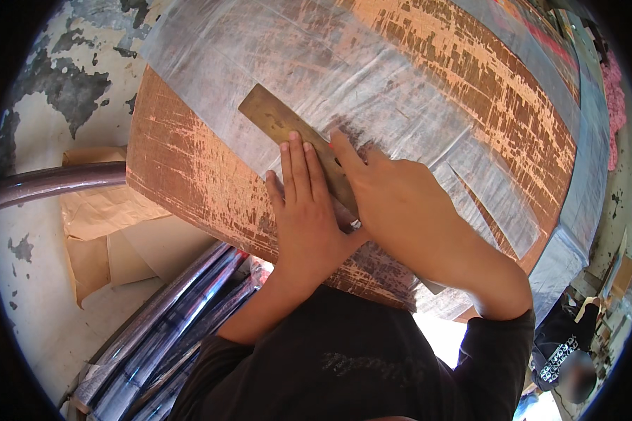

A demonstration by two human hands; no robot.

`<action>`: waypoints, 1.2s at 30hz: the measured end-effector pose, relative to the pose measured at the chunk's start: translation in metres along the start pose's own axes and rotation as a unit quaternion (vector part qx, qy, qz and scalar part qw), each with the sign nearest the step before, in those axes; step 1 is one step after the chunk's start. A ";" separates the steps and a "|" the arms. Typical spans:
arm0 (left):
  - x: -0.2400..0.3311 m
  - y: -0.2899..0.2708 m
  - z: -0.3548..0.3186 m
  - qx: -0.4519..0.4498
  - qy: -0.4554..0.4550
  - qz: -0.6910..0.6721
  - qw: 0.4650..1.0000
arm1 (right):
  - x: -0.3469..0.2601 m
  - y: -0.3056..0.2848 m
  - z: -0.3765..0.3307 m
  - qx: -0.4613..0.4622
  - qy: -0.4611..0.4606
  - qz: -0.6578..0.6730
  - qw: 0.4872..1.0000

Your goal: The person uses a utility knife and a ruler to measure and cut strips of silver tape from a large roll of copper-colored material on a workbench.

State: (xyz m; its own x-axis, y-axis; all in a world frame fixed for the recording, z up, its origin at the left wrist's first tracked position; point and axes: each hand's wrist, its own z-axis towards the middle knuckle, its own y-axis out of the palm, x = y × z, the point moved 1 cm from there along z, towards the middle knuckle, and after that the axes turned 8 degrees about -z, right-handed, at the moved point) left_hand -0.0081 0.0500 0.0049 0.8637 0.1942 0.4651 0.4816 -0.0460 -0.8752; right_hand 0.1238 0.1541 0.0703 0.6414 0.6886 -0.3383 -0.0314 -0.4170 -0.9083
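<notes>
Left hand (303, 210) pressed flat, fingers together, on brass ruler (298, 144); right hand (393, 203) curled, grip hidden; ruler likely to skid on the bench's (189, 182) slick plastic film (400, 63), skewing the line.

Left hand (303, 210) flat, palm down, fingers together pointing 12 o'clock. Right hand (400, 203) alongside at 3 o'clock, index finger extended toward 11 o'clock, wrists touching.

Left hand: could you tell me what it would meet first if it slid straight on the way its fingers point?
The left hand lies flat with its fingertips already at the brass-coloured ruler. Going straight on, it would likely push onto that ruler first, then the clear film over the worn wooden board.
</notes>
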 end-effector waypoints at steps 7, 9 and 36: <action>0.002 -0.002 -0.001 -0.002 0.005 -0.009 1.000 | 0.003 -0.001 -0.031 -0.037 0.031 -0.005 0.999; 0.001 -0.003 -0.001 0.002 0.007 -0.013 1.000 | 0.008 0.001 -0.043 -0.047 0.033 0.001 0.998; 0.005 0.002 -0.001 0.009 -0.002 0.018 1.000 | 0.023 0.002 -0.137 -0.138 0.075 -0.011 0.988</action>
State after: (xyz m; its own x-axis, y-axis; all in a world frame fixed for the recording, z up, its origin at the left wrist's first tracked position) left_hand -0.0030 0.0496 0.0057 0.8798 0.1964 0.4330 0.4477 -0.0355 -0.8935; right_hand 0.2437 0.0877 0.0942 0.7468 0.6120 -0.2601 0.1804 -0.5630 -0.8066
